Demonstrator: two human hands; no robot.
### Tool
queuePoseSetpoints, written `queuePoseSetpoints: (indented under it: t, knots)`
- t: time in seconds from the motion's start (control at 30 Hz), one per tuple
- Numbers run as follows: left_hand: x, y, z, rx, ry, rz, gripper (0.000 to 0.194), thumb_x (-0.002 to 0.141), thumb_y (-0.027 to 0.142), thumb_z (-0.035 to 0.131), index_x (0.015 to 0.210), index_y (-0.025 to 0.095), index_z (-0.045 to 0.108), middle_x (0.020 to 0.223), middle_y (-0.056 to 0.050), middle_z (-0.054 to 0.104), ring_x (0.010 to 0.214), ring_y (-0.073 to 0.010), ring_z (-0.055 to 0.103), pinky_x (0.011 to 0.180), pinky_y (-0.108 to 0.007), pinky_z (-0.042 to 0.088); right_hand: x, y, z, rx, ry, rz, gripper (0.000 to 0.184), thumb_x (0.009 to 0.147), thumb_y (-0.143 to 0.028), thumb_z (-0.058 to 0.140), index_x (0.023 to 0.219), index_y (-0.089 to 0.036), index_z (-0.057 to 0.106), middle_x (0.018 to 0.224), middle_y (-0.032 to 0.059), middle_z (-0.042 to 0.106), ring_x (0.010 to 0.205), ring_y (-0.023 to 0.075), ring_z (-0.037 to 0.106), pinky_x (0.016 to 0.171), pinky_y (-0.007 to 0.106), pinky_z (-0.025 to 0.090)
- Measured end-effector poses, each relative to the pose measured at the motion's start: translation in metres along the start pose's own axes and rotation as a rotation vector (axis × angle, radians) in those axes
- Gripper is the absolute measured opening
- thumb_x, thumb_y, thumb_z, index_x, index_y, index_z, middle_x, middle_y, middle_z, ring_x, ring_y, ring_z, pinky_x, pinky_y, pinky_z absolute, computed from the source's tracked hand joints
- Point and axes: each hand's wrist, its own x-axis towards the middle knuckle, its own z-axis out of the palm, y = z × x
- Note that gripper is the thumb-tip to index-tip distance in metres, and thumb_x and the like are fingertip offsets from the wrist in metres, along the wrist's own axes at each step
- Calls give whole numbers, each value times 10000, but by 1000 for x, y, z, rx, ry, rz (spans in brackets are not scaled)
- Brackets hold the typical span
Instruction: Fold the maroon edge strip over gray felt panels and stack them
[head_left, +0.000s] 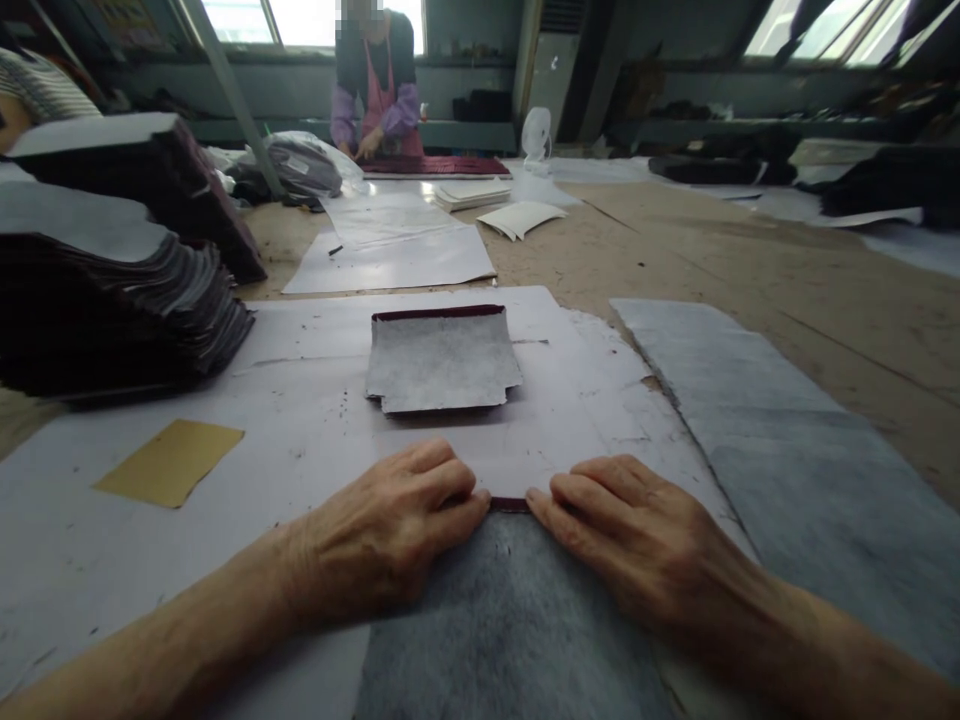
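Along the far edge of a matte grey, fibrous sheet point(502, 620), the left hand point(390, 530) and the right hand point(652, 540) are working from either side of a thin dark red strip point(509, 505). Each hand's grip is closing, thumb and fingertips together, on its own end of the strip; how firmly, the head view is not telling. The strip is lying along that far edge, bare only between the thumbs. If one hand were pulling or pressing harder than the other, the strip could be skewing or puckering in that gap.

Under the grey sheet, smooth white paper point(300, 420) is covering part of the brown surface point(675, 230), so weak pressure could be letting the sheet slide. Dark crumbs are dotting the paper left of the sheet; any getting beneath could be leaving bumps. Beyond the sheet, a small grey panel with notched corners and a dark red border point(442, 365) is lying apart from the fingers; a forward reach could be knocking it askew. Farther left, a tall stack of dark layers point(112, 310) is bulging unevenly, and a bump could be making it slump.
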Motion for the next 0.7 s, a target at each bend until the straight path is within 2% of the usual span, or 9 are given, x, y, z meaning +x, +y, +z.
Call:
queuePoseSetpoints:
  t: [0.3,0.53,0.7]
  knots:
    - [-1,0,-2,-50,-20,-28,280,828,32,360,1014,99,557,881,-78,508,785,-173,427,709,-326,434,6,11,-10,58,-196,-75,314,938,-139,279,1073,-86,558,838,67,582,753,153,478,663,325,436]
    - [1,1,-2,-45,-12,-23,312,821,9,354,1046,104,548,874,-78,513,763,-167,420,683,-325,438,7,20,-17,65,-253,-134,340,940,-140,263,979,-105,599,787,49,576,715,146,470,650,320,410]
    - [2,1,-3,-17,8,-10,362,796,-7,338,1082,114,524,870,-87,528,751,-168,436,666,-319,455,0,26,-22,46,-293,-148,350,945,-146,245,997,-111,589,836,56,588,754,142,493,663,317,426]
